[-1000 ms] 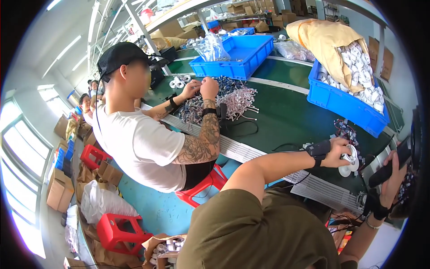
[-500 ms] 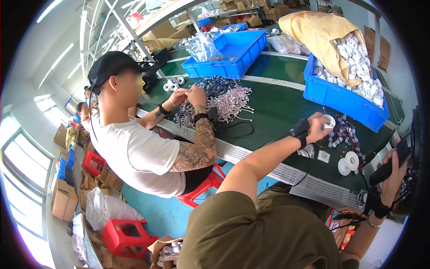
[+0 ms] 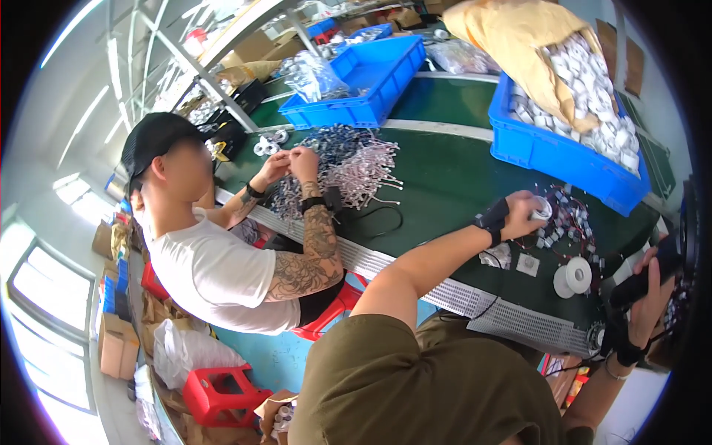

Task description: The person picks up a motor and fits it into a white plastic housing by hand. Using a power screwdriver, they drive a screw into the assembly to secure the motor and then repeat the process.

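Note:
My left hand [image 3: 522, 214] is closed around a white round plastic housing [image 3: 544, 208], just over the green table. Right beside it lies a pile of small grey parts with dark and red wires [image 3: 571, 220]. A white spool [image 3: 576, 275] and small clear plastic bags [image 3: 527, 265] lie nearer to me. My right hand [image 3: 647, 300] is raised at the far right edge, by a dark object at the picture's rim. A black device strapped to it and the dark rim hide much of its fingers, so its grip is unclear.
A blue crate [image 3: 512, 141] with a brown sack and many white housings stands behind the pile. To the left, a person in a white shirt [image 3: 215, 267] works at a heap of wired parts [image 3: 356, 170]. Another blue crate [image 3: 378, 107] stands behind that heap.
The view has shifted slightly, so the table and crates sit a little more to the left. My left hand still holds the white housing, now turned somewhat, close to the wired parts.

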### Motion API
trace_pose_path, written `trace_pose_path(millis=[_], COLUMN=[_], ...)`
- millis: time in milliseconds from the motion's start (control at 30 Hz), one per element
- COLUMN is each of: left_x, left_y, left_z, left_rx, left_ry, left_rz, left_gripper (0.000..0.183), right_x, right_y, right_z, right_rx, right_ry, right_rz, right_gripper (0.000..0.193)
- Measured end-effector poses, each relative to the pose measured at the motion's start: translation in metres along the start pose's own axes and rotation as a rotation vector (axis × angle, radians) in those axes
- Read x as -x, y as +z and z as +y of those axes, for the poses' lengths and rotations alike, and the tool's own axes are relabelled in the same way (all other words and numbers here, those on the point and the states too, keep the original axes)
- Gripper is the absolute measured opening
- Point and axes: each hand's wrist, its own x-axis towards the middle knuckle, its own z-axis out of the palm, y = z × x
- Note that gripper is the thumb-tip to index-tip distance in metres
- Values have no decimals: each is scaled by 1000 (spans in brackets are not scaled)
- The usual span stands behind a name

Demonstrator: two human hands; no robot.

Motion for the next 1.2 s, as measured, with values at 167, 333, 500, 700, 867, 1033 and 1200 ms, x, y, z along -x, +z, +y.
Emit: trace_pose_path(millis=[167,333,500,700,867,1033,1200], left_x=[-4,-15,-18,-11,-96,-234,-271], left_y=[2,-24,-42,-118,-129,-96,-78], left_z=[-18,-23,-45,-91,-5,-87,-129], left_rx=[-42,-84,-305,-645,-618,-866,-727], left_ry=[61,48,25,-122,157,120,31], left_rz=[95,268,297,37,446,-503,-834], left_gripper=[30,26,27,30,12,39,50], right_x=[-1,-10,-13,-20,-21,-32,-41], right_y=[16,20,17,26,30,38,38], right_z=[-14,-29,-27,-25,-15,-11,-9], right_rx=[134,173,222,158,52,109,78], right_ry=[-94,74,53,103,100,114,55], right_rz=[3,101,120,123,167,164,162], right_gripper=[42,50,54,63,74,75,57])
